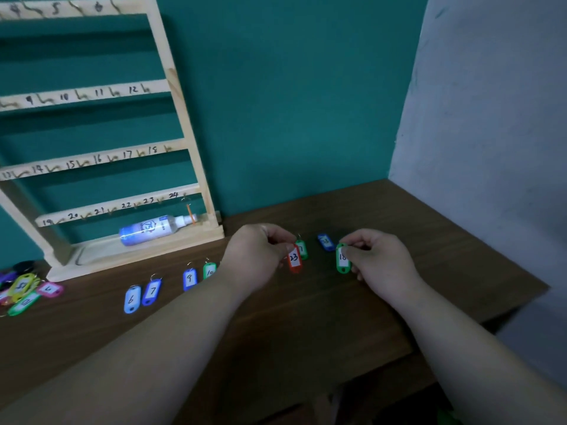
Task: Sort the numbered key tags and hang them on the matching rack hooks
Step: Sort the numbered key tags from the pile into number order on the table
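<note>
Two tags are held at once. Red tag "23" is pinched betw. thumb and curled fingertips of the left hand. Green tag "18" is pinched the same way by the right hand. Both are kept low over the tabletop, right of the rack; contact w/ the wood cannot be told.

A second green tag lies just behind the red one, its digit partly hidden. A blue tag lies betw. the hands, no. blurred. To the left a row is laid out: "6", "7", "9", "10". An unsorted pile sits at the far left edge. Nearly all rack hooks are seen bare.

Risks, as judged:
- Misread digits: handwritten nos. are small, and a 6 turned upside down reads as a 9. A wrong slot in the row would lead to a wrong hook.
- Mix-up: w/ a tag in each hand, 18 and 23 could be swapped when set down.
- Row disturbed: the left forearm passes right by "10", so a sweep back toward the pile could scatter the order.
- Bottom row obstructed: a spray bottle lies in the rack base under hooks 19–24 and could be knocked, or a dropped tag lost behind it.
- Small ring on a small hook: a missed hook is probable if rushed.
</note>
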